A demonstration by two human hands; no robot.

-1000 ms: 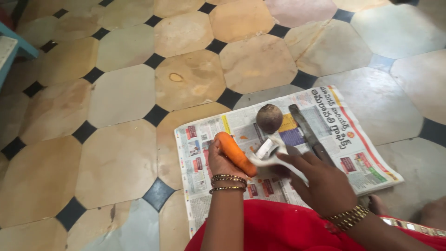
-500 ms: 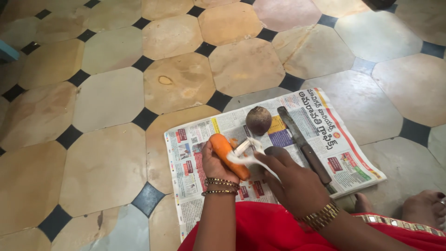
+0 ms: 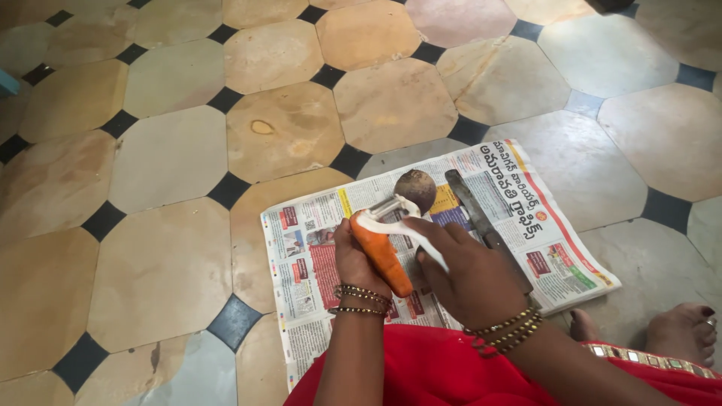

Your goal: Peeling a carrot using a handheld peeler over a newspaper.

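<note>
Peeling a carrot over newspaper on a tiled floor.

The floor (image 3: 173,150) of tan octagonal tiles with small black squares fills the frame. A newspaper (image 3: 316,225) lies spread at lower centre, bearing a knife (image 3: 470,207) and a round beetroot (image 3: 416,188). The left hand (image 3: 353,259) is closed around the carrot (image 3: 381,256), just left of the right hand (image 3: 466,274), which grips a white peeler (image 3: 391,218) at the carrot's top end.

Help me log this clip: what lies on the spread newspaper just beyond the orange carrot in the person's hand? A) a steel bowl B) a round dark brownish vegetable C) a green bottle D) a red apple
B: a round dark brownish vegetable sits on the printed newspaper just past the tip of the orange carrot, beside a long dark-handled knife.
</note>
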